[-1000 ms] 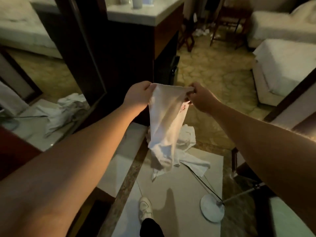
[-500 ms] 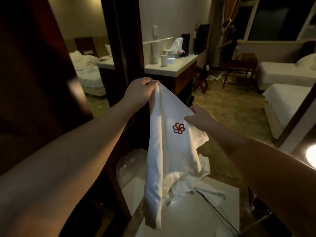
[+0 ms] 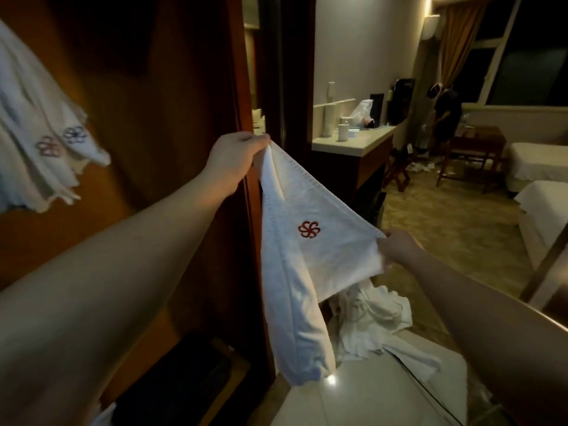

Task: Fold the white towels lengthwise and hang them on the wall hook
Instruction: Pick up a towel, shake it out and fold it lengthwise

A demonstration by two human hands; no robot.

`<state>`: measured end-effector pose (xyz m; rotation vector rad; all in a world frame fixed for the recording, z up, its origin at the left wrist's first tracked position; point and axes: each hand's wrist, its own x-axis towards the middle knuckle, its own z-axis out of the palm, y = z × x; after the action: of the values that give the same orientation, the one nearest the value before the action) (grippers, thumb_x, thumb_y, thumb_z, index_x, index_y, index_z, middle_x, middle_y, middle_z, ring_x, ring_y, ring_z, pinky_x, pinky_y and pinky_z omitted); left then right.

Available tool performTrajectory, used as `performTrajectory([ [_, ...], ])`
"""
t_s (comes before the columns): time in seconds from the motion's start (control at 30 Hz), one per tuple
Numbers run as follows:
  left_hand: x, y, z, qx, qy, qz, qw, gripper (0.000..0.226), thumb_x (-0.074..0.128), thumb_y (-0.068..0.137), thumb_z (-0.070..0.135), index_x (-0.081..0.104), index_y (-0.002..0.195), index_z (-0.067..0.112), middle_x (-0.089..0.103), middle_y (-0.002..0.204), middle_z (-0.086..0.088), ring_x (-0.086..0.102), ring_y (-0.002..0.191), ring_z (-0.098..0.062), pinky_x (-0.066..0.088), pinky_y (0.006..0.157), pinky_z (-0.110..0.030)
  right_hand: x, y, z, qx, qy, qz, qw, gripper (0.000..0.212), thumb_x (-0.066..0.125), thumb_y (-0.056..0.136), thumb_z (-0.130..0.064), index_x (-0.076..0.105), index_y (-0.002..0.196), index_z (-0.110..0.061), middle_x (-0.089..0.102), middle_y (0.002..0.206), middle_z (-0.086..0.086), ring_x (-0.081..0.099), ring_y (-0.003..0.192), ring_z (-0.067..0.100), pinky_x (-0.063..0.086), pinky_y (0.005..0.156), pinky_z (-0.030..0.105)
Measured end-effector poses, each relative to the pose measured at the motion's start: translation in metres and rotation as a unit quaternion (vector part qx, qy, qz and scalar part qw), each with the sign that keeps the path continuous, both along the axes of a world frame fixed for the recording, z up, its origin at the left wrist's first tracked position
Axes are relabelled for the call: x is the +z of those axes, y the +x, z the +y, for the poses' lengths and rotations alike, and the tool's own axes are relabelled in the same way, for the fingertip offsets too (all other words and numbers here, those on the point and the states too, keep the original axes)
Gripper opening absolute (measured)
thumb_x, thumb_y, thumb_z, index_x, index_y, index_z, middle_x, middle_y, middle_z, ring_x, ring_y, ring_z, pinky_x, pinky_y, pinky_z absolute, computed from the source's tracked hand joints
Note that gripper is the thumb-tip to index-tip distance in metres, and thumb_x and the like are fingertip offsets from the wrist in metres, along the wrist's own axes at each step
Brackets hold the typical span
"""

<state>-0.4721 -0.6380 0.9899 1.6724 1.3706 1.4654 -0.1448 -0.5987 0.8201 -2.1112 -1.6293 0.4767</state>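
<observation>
Towel [image 3: 310, 256] is now lifted higher at centre frame, my left hand [image 3: 236, 155] pinching its top corner and right hand [image 3: 396, 245] gripping the lower edge, with hung towels [image 3: 40, 142] newly visible upper left, so I judge hanging is next.

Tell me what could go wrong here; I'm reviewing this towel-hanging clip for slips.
The left hand pinches only a top corner of the towel, so it could slip free. The right hand holds a lower edge, so the fold may skew. The tail hangs near the towel pile and could snag.
</observation>
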Motion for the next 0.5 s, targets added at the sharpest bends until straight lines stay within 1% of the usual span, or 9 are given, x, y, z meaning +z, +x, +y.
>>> performTrajectory([
  [0.03,0.000,-0.009,-0.012,0.011,-0.002,-0.001,1.000,0.019,0.060,0.098,0.037,0.071,0.083,0.032,0.070,0.078,0.020,0.062,0.074,0.013,0.042,0.058,-0.007,0.003,-0.008,-0.008,-0.003,0.022,0.008,1.000,0.021,0.046,0.104,-0.016,0.063,0.103,-0.004,0.067,0.108,0.019,0.060,0.086,0.031,0.044,0.069,0.034],
  [0.1,0.000,-0.027,-0.036,0.038,-0.005,-0.019,0.999,0.019,0.058,0.098,0.040,0.070,0.085,0.033,0.068,0.085,0.017,0.062,0.083,0.004,0.042,0.065,-0.013,0.013,-0.024,-0.025,-0.001,0.065,0.050,0.997,0.016,0.047,0.103,-0.020,0.058,0.105,-0.008,0.063,0.097,0.012,0.057,0.076,0.025,0.041,0.061,0.032],
  [0.17,0.000,-0.043,-0.058,0.073,-0.010,-0.045,0.996,0.018,0.058,0.098,0.041,0.070,0.090,0.030,0.067,0.096,0.009,0.062,0.094,-0.008,0.050,0.075,-0.025,0.024,-0.038,-0.044,0.027,0.082,0.090,0.992,0.014,0.045,0.105,-0.026,0.052,0.109,-0.015,0.059,0.090,0.005,0.057,0.073,0.022,0.042,0.056,0.032],
  [0.2,0.001,-0.050,-0.070,0.088,-0.012,-0.055,0.995,0.019,0.058,0.097,0.040,0.071,0.092,0.027,0.067,0.098,0.005,0.064,0.096,-0.014,0.054,0.081,-0.032,0.030,-0.046,-0.053,0.046,0.083,0.107,0.990,0.015,0.045,0.105,-0.030,0.051,0.109,-0.017,0.059,0.088,0.004,0.058,0.073,0.022,0.044,0.056,0.032],
  [0.23,0.001,-0.057,-0.082,0.098,-0.013,-0.065,0.993,0.019,0.058,0.095,0.039,0.071,0.091,0.025,0.068,0.098,0.001,0.065,0.097,-0.018,0.055,0.085,-0.038,0.036,-0.053,-0.062,0.064,0.078,0.118,0.988,0.017,0.045,0.105,-0.033,0.053,0.108,-0.017,0.060,0.086,0.005,0.058,0.070,0.021,0.044,0.055,0.031],
  [0.3,0.001,-0.069,-0.106,0.109,-0.016,-0.076,0.991,0.020,0.058,0.092,0.036,0.070,0.089,0.019,0.069,0.095,-0.004,0.067,0.094,-0.023,0.053,0.080,-0.039,0.049,-0.067,-0.078,0.095,0.054,0.133,0.985,0.022,0.045,0.105,-0.034,0.057,0.108,-0.016,0.061,0.084,0.008,0.055,0.064,0.021,0.041,0.051,0.028],
  [0.37,-0.001,-0.080,-0.123,0.113,-0.019,-0.091,0.989,0.025,0.058,0.091,0.031,0.070,0.093,0.010,0.067,0.092,-0.009,0.065,0.088,-0.025,0.047,0.074,-0.037,0.062,-0.080,-0.091,0.116,0.029,0.156,0.981,0.022,0.045,0.105,-0.032,0.058,0.108,-0.015,0.059,0.085,0.009,0.051,0.062,0.020,0.040,0.047,0.027],
  [0.43,-0.003,-0.089,-0.139,0.119,-0.027,-0.110,0.986,0.021,0.057,0.093,0.026,0.067,0.088,0.008,0.067,0.084,-0.006,0.064,0.080,-0.017,0.046,0.071,-0.034,0.075,-0.092,-0.103,0.116,0.008,0.217,0.969,0.016,0.049,0.104,-0.027,0.060,0.102,-0.016,0.053,0.081,0.008,0.047,0.052,0.015,0.035,0.040,0.024],
  [0.5,-0.003,-0.095,-0.154,0.134,-0.047,-0.132,0.981,0.023,0.056,0.094,0.020,0.057,0.072,0.014,0.060,0.063,0.007,0.057,0.058,-0.005,0.042,0.060,-0.027,0.086,-0.104,-0.115,0.112,-0.025,0.336,0.935,0.012,0.055,0.100,-0.021,0.066,0.099,-0.015,0.051,0.076,0.005,0.041,0.041,0.008,0.028,0.038,0.020],
])
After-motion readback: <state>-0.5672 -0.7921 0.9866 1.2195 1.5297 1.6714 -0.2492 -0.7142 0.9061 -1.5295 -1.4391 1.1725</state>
